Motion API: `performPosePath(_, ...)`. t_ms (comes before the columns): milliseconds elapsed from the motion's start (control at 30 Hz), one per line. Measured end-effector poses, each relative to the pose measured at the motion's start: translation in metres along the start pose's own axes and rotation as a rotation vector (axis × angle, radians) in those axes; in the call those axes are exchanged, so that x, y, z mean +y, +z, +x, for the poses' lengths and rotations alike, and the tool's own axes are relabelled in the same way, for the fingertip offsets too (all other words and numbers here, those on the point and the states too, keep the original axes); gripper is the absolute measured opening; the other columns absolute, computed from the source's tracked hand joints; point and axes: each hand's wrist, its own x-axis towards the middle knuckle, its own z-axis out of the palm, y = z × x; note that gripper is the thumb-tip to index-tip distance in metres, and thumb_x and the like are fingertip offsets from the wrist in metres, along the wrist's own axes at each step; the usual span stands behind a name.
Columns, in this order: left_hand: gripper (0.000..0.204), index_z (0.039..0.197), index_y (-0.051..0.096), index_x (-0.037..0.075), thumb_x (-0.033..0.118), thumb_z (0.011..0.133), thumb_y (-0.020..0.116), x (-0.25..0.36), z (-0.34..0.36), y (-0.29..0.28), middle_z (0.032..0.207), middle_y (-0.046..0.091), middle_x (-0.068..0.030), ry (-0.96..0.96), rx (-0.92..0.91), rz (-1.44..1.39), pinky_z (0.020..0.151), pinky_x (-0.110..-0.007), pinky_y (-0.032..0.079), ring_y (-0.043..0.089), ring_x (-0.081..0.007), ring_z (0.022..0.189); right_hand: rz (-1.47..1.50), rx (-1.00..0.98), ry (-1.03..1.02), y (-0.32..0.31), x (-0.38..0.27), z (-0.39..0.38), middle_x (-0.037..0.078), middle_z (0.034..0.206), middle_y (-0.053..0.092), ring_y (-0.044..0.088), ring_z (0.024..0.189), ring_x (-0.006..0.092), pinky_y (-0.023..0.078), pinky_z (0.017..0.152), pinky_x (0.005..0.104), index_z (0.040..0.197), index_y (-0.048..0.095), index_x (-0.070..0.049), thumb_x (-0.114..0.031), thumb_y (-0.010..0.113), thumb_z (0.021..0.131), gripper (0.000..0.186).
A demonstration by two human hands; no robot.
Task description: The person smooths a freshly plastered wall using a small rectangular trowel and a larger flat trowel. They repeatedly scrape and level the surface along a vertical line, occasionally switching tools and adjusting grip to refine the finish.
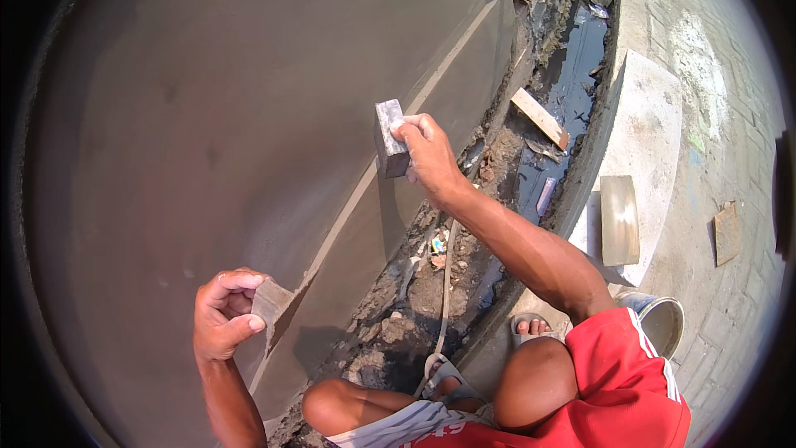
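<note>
**Two hands working a plastered wall**

The grey plastered wall [207,116] is filling the frame's left. At centre, the right hand [431,158] is gripping a sponge block [388,139] against it; lower left, the left hand [222,315] is pinching a small flat trowel [272,300].

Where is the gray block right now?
In the head view, the gray block is in the right hand, pressed against the plastered wall near the groove, above the muddy ditch.

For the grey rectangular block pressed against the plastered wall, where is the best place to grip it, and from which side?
Probably its outer end, approached from the side away from the grey plastered wall. The grey rectangular block has one face against the plaster, so only its back and edges are free; the right hand already grips it there.
</note>
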Motion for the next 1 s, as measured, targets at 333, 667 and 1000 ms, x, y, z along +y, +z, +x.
performPosePath(333,0.049,0.112,0.061,0.0,0.01,0.07,0.084,-0.013,-0.001,0.013,0.103,0.064,-0.0144,-0.03,0.055,0.032,0.077,-0.03,0.053,0.064,-0.0201,0.091,0.71,0.196,0.095,-0.134,-0.013,0.041,0.009,0.104,0.062,0.062,0.092,0.0266,0.051,0.074,0.0443,0.113,0.055,-0.01,-0.032,0.059,0.086,0.034)
performPosePath(667,0.048,0.111,0.061,0.0,0.008,0.07,0.083,-0.007,-0.008,-0.004,0.103,0.064,-0.0143,-0.057,0.1,0.107,0.078,-0.031,0.053,0.064,-0.0208,0.091,0.423,0.187,-0.154,-0.135,0.013,0.072,0.013,0.122,0.055,0.058,0.106,0.0239,0.05,0.088,0.0445,0.131,0.044,-0.007,-0.017,0.067,0.083,0.054)
performPosePath(1000,0.047,0.112,0.06,-0.001,0.007,0.07,0.082,-0.012,0.021,-0.002,0.103,0.064,-0.0157,-0.055,0.054,0.059,0.081,-0.034,0.053,0.064,-0.0225,0.094,-0.338,0.341,-0.593,-0.089,0.029,0.111,0.017,0.127,0.047,0.051,0.116,0.0296,0.046,0.095,0.0399,0.133,0.045,-0.007,-0.02,0.075,0.078,0.064)
